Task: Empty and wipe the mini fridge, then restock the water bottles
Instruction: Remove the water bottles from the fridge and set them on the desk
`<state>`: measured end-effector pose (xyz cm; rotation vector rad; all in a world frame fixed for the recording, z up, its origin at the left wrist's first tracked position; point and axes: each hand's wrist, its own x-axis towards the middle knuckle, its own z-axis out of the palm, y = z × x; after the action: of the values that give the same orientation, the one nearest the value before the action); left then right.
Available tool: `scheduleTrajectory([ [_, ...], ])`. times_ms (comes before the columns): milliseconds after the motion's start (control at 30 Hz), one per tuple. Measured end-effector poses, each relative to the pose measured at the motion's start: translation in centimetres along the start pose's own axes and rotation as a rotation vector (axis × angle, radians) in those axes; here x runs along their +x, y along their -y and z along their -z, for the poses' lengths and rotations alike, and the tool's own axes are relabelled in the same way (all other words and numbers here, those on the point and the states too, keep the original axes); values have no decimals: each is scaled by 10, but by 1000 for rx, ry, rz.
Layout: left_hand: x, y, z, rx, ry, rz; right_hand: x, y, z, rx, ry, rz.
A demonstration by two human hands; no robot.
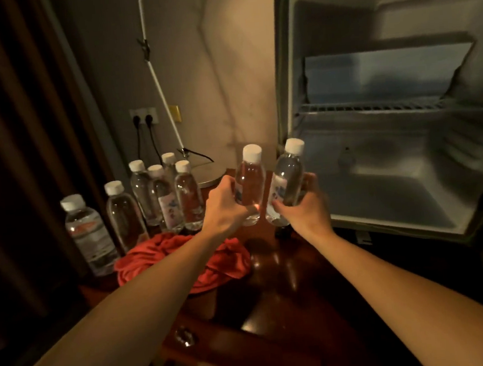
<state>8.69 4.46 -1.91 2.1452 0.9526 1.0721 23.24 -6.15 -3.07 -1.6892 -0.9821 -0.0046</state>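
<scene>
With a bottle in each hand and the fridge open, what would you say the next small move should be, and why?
Probably carry both bottles rightward and stand them on the fridge floor: the left hand and right hand each grip one, and the open fridge looks empty.

Wall: my plain beige wall (233, 66), dimly lit.
Socket: white double wall outlet (144, 116), two black plugs.
Left: dark brown pleated curtain (10, 130).
Below: glossy dark wooden desk (273, 291).

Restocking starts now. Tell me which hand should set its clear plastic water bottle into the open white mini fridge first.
Right, probably. The right hand grips its clear plastic water bottle just in front of the open white mini fridge; the left hand holds its bottle farther from the opening, on the far side of the right one.
</scene>
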Motion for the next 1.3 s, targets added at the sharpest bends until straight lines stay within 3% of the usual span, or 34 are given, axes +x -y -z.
scheduleTrajectory([
  [267,11,62,14,29,-58,141,6,-1,-71,17,131,13],
  [533,10,85,3,55,-89,199,13,-14,-101,7,248,-20],
  [667,4,90,12,116,-106,211,15,-9,-104,-24,366,14],
  [1033,-7,75,34,342,-11,229,6,2,-94,-40,464,-29],
  [1300,-32,47,45,498,-31,140,-16,5,-50,-233,432,-7],
])
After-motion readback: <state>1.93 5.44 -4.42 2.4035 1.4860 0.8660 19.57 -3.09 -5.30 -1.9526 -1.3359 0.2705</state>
